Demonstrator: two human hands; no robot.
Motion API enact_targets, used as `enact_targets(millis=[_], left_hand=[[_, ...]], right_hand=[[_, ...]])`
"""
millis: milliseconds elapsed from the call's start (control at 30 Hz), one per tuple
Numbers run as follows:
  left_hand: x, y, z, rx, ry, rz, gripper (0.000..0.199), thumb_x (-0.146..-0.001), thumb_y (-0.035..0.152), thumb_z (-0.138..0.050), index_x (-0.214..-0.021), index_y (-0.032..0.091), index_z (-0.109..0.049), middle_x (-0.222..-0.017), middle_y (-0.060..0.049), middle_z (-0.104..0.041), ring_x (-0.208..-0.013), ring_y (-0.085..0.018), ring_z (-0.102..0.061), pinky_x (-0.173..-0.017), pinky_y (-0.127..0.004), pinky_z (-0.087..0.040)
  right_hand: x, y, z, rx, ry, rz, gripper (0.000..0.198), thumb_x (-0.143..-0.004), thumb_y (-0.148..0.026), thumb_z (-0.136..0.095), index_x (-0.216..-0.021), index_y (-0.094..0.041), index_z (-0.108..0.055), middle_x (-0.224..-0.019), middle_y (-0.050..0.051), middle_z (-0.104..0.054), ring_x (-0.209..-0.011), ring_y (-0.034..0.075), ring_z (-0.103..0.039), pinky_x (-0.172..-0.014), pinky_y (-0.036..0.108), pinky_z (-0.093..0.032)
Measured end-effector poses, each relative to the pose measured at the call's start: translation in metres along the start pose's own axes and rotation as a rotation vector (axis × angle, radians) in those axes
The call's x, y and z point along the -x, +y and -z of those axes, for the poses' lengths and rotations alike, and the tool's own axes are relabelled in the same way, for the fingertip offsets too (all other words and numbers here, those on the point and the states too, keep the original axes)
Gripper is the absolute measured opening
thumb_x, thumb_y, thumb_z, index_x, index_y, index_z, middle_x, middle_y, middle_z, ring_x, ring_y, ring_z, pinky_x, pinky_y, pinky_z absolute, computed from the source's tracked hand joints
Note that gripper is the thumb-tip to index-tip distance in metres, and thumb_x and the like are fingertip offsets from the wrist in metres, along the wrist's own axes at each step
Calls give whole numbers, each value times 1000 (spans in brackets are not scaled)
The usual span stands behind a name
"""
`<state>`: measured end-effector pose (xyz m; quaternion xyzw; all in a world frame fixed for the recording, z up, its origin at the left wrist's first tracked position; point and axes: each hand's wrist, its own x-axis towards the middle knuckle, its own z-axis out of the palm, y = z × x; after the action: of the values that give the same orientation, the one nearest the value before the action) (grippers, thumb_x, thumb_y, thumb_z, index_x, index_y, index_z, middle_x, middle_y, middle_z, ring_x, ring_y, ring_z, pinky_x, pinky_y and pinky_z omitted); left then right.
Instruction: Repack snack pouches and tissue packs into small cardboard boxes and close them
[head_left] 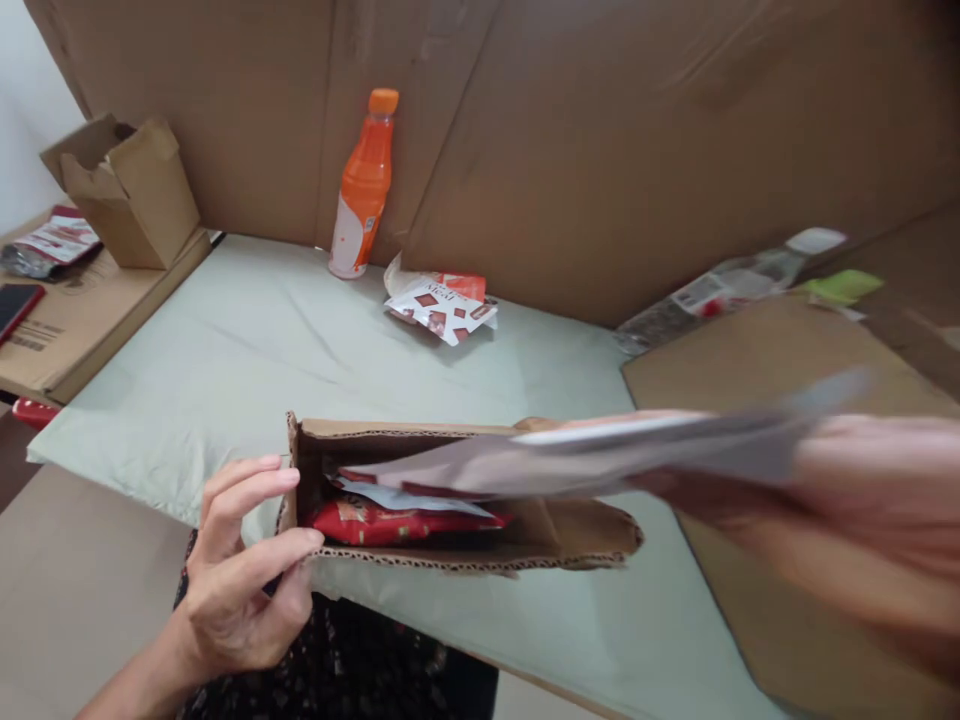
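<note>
An open cardboard box (592, 530) stands in front of me, tilted slightly toward me. Inside it lie a red packet (405, 525) and a pale packet above it. My left hand (251, 570) grips the box's left end, thumb on the near corner and fingers on the far side. At the right, my right hand (862, 520) is blurred by motion, closed on a flat grey-white packet (555, 465). That packet's left end dips into the box opening; its right part is smeared. What is printed on it cannot be read.
An orange drink bottle (364, 190) and a white and red packet (442, 305) are at the back of the green-covered table (247, 330). A clear plastic bottle (727, 290) lies at right. Far left, a small open carton (135, 195) stands on a flat cardboard box (97, 310) beside a phone (16, 308).
</note>
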<state>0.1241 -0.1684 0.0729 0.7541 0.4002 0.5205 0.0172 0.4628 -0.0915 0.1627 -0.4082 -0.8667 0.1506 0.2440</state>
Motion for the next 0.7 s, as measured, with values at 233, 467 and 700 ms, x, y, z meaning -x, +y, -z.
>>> enact_targets(millis=[233,467,700], left_hand=[[13,5,2,-25,12,35,33,-83,-1,-61,-105,22,-70,-142,-10,-57,-131,-31,-56,-105,-58,-53],[15,0,2,25,28,19,33,-81,-3,-58,-101,21,-71,-138,-11,-60,-129,-30,-59,-103,-54,-56],[8,-3,-11,12,139,15,29,-79,-5,-56,-90,19,-69,-124,-9,-69,-116,-27,-69,-92,-45,-63]], right_hand=[[-26,-38,-48,162,-156,306,35,-99,-8,-42,-114,-21,-71,-111,9,-79,-99,23,-76,-80,37,-64],[-36,-10,-2,72,-28,133,23,-101,-26,-52,-106,-28,-75,-98,2,-81,-86,19,-76,-75,30,-62],[-116,100,-52,441,-40,-278,33,-97,-25,-50,-121,-20,-73,-127,11,-74,-116,27,-69,-97,42,-55]])
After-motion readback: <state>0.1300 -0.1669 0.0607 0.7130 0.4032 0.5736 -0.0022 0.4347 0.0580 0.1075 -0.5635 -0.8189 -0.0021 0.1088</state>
